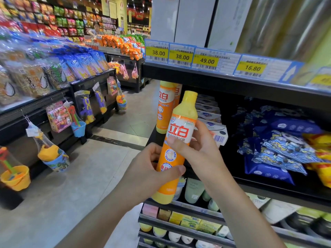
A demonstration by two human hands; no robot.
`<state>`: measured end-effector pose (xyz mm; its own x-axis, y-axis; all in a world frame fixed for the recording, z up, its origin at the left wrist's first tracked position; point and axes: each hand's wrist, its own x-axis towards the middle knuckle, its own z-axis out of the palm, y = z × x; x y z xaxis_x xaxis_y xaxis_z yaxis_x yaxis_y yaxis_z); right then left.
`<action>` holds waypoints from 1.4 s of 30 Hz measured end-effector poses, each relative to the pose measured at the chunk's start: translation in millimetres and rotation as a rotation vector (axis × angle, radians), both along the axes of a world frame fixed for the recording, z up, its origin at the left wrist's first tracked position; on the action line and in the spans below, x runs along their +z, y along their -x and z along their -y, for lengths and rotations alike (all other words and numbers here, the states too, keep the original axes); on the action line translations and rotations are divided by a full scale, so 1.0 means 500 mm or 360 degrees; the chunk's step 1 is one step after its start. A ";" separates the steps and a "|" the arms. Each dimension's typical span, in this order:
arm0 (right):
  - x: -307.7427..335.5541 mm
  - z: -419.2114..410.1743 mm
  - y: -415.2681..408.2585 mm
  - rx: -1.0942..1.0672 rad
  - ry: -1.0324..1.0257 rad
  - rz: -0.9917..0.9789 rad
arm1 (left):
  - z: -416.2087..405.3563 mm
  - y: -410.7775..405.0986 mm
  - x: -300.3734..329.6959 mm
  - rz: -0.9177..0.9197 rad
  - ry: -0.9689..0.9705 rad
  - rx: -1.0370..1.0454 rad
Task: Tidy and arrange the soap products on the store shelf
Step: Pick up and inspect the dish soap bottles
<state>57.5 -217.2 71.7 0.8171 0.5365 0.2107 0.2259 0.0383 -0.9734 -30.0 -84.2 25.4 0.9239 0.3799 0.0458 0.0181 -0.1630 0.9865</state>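
The person is holding the yellow-orange detergent bottle (176, 145) just in front of the shelf's (232, 81) left end, near two matching bottles (165, 106) standing at its left edge, with the left hand (148, 169) wrapping its lower body and the right hand (198, 145) pinching the label area. It is looking like stiff, smooth plastic, probably fairly heavy with liquid and a little slippery, so gripping around the middle is seeming safest. It is showing a yellow cap, red characters on a white label patch, and is tilting slightly right.
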 end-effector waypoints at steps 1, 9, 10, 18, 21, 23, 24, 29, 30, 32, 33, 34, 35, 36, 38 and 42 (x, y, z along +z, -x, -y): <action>0.000 0.000 0.004 -0.0013 0.0010 0.0010 | 0.002 0.001 -0.002 0.0000 0.0012 -0.0001; -0.005 0.000 0.022 -0.0170 0.0075 0.0101 | 0.009 0.012 -0.007 0.0020 0.0219 -0.0221; -0.006 0.000 0.024 -0.0194 0.0078 0.0115 | 0.010 0.012 -0.007 0.0021 0.0259 -0.0265; -0.007 0.021 0.022 -0.0333 0.0046 0.0228 | 0.014 0.006 -0.012 0.0014 0.0314 -0.0395; 0.000 0.063 0.006 -0.0585 0.0025 0.0349 | -0.001 0.003 -0.002 0.0111 0.0268 -0.0204; 0.005 0.099 -0.010 -0.0740 0.0084 0.0425 | -0.025 0.000 0.009 0.0167 0.0221 0.0059; 0.004 0.118 -0.019 -0.0796 0.0121 0.0458 | -0.040 -0.001 0.016 0.0166 0.0214 0.0153; -0.004 0.179 -0.064 -0.1024 0.0214 0.0573 | -0.095 -0.035 0.019 0.0091 0.0060 0.0298; -0.005 0.185 -0.073 -0.1062 0.0240 0.0595 | -0.100 -0.046 0.016 0.0091 0.0027 0.0314; -0.008 0.191 -0.092 -0.1135 0.0286 0.0621 | -0.108 -0.068 0.010 0.0085 -0.0025 0.0345; -0.011 0.193 -0.102 -0.1160 0.0302 0.0634 | -0.110 -0.079 0.006 0.0078 -0.0054 0.0362; -0.013 0.194 -0.112 -0.1176 0.0315 0.0645 | -0.113 -0.091 0.002 0.0071 -0.0085 0.0378; -0.015 0.193 -0.122 -0.1189 0.0323 0.0651 | -0.114 -0.102 -0.002 0.0061 -0.0119 0.0387; -0.015 0.192 -0.132 -0.1206 0.0324 0.0651 | -0.115 -0.113 -0.005 0.0049 -0.0155 0.0390; -0.016 0.190 -0.151 -0.1240 0.0316 0.0654 | -0.116 -0.134 -0.012 0.0037 -0.0205 0.0395; -0.017 0.181 -0.178 -0.1259 0.0353 0.0657 | -0.127 -0.174 -0.021 0.0071 -0.0274 0.0439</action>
<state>146.4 -307.8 63.3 0.8462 -0.0841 0.5262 0.4378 -0.4534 -0.7764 56.7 -20.8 14.7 0.7827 0.5988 0.1695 0.0420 -0.3226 0.9456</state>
